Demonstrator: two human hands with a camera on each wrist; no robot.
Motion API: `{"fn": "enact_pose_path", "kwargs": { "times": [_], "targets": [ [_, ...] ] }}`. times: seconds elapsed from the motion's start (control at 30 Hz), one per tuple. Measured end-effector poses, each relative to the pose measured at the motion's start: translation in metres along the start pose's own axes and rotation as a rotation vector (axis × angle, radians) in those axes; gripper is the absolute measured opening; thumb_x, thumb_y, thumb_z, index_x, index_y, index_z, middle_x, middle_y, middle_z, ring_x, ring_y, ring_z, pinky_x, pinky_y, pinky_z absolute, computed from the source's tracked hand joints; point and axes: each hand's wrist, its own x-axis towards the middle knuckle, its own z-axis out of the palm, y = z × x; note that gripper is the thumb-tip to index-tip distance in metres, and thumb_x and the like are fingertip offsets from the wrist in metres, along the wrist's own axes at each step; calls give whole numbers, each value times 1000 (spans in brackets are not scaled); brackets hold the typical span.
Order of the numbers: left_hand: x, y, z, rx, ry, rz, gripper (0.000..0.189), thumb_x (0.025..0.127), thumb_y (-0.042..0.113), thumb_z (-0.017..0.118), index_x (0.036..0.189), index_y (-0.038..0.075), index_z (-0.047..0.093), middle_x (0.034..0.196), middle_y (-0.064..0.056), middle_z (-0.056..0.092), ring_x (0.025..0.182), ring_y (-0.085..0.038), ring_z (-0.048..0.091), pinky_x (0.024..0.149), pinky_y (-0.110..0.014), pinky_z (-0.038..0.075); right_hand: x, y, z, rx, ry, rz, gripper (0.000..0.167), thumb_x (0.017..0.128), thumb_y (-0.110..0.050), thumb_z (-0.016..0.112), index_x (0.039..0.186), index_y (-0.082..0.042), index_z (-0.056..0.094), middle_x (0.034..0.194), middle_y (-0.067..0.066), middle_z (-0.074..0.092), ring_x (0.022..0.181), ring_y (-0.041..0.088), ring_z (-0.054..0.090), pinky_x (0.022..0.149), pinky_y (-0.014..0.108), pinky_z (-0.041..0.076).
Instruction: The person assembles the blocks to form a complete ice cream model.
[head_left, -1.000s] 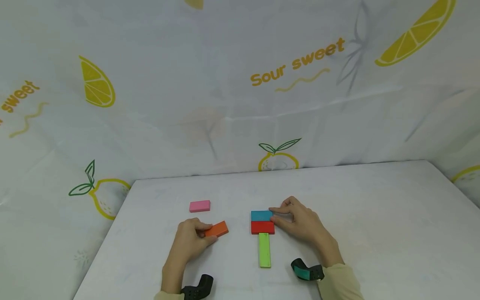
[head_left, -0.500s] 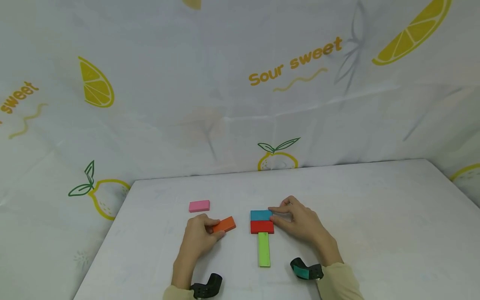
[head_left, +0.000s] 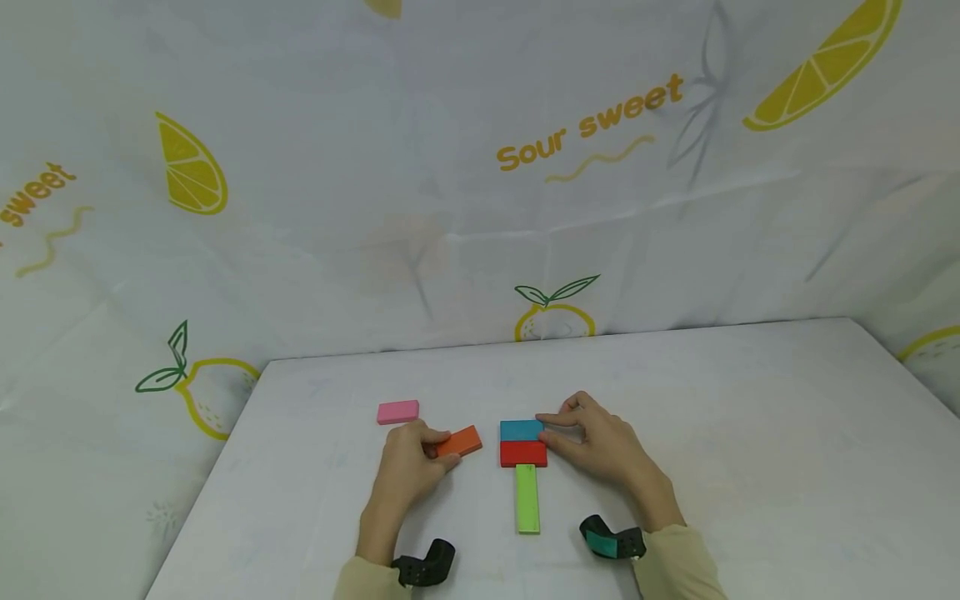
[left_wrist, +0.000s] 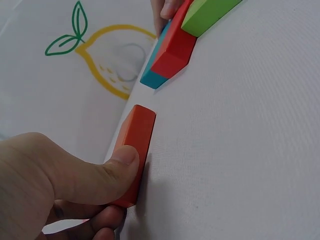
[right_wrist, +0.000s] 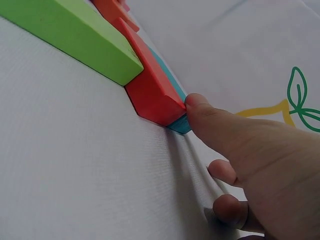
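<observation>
My left hand [head_left: 411, 465] pinches an orange rectangular block [head_left: 461, 442] between thumb and fingers, its free end pointing right and slightly away. In the left wrist view the thumb presses on the front long face of the orange block [left_wrist: 139, 127]. A blue block [head_left: 519, 430] and a red block [head_left: 522, 453] lie long side to long side, blue behind red. From the red one's front, a green block [head_left: 527, 500] runs toward me, end against it. My right hand [head_left: 611, 443] pinches the blue block's right end, index at its back corner, thumb close to the red block's corner.
A pink block [head_left: 397, 412] lies behind my left hand. All the blocks are on a white-covered table [head_left: 750, 450], with a lemon-printed cloth [head_left: 337, 208] hanging behind it. Each wrist wears a black camera mount, such as the left mount [head_left: 426, 567].
My left hand has carried the orange block right and slightly away from me, closer to the blue and red blocks. The right hand and the other blocks keep their places.
</observation>
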Motion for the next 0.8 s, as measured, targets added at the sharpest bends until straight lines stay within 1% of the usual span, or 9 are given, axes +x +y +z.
{"fn": "enact_pose_path", "kwargs": {
  "times": [0.23,0.43,0.6,0.8],
  "targets": [
    [6,3,3,-9,-8,9,30,76,10,88,104,1,81,74,-2,61,69,-12,48,60,-20,39,0,0,0,3,-4,3,36,92,-43,72,123,-24,76,112,-1,59,89,11,55,66,28,38],
    [11,6,5,-29,-21,15,29,77,9,88,104,0,80,74,-3,62,69,-12,49,60,-20,39,1,0,0,-6,-9,8,37,92,-43,72,123,-24,76,112,-1,59,91,13,56,67,28,39],
    [17,10,8,-34,-35,-3,31,78,10,87,106,1,80,77,-3,62,70,-12,50,61,-20,41,1,0,0,-8,-13,9,37,92,-42,73,124,-23,76,112,-1,58,92,13,56,67,28,38],
    [21,15,12,-30,-32,-20,31,79,11,87,107,2,80,77,-3,61,72,-13,50,61,-21,41,1,-1,-1,-9,-14,7,36,92,-42,73,123,-24,76,111,-1,58,95,13,56,69,29,39]
  ]
}}
